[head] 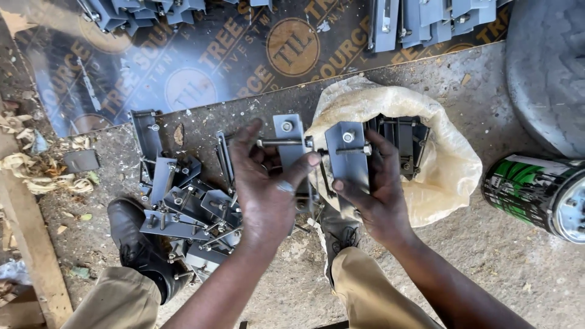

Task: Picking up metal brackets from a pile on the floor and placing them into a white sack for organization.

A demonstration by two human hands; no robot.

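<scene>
Grey steel bracket assembly (317, 152), two plates joined by a threaded bolt, is held at frame centre. Left hand (265, 183) fingers are closed on the left plate; right hand (372, 189) fingers are clamped on the right plate. More brackets (183, 207) are piled at 9 o'clock on the floor. A plastic sack (451, 164) of parts lies at 2 o'clock.

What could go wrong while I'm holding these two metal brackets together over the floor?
The bolt joining the brackets looks long and loosely set, so a bracket could slide off and drop on the shoe. The left hand and right hand are bare against plate edges, so a pinch or cut seems possible. Any dropped nut might get lost among the pile.
</scene>
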